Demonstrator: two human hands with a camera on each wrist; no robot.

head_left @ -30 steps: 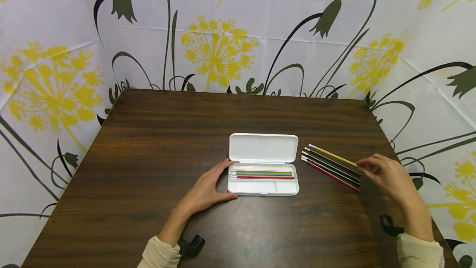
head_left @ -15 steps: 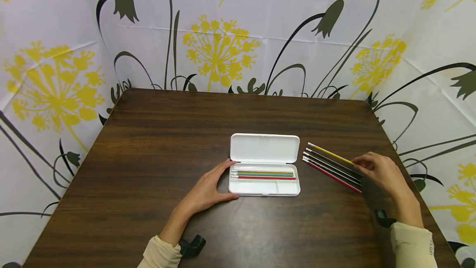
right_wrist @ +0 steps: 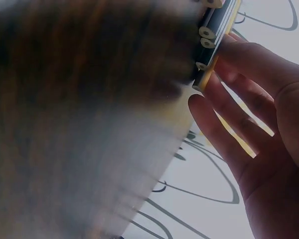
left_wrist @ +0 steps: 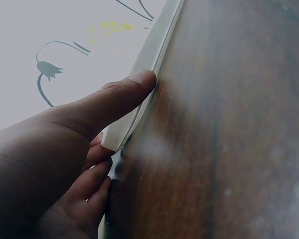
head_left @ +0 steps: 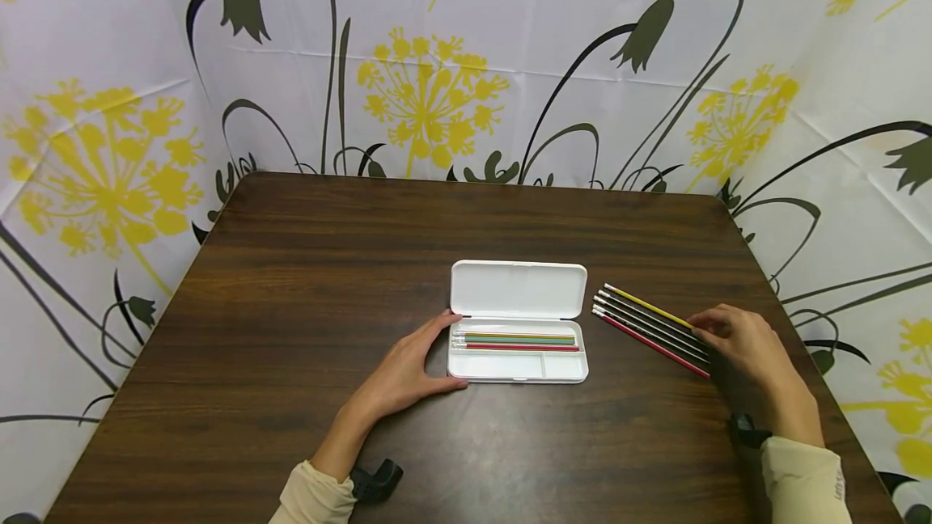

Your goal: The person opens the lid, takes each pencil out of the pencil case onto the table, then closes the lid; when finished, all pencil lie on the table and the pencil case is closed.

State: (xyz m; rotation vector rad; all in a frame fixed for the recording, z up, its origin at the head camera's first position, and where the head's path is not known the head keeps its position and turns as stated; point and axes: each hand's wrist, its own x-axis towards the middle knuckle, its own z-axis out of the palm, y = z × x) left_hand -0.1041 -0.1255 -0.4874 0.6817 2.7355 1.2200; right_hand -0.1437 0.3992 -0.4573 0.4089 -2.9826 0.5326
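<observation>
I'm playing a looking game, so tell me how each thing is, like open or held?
White plastic pencil case: open, lid swung back.
Slim multicoloured pencils inside it: lying side by side.
Long yellow pencil: pinched near its unsharpened end.
Slim dark pencils: lying together on the brown woodgrain table.
Slim red pencil outside the case: lying beside them.
Left hand: gripping the case's left end.
Right hand: pinching the yellow pencil.
White flowered cloth: hanging, creased.

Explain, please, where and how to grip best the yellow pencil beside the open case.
Probably pinch the yellow pencil near its right end, from the right, as the right hand does: the thin shaft slants toward that hand, and black pencils crowd only its near side.
</observation>
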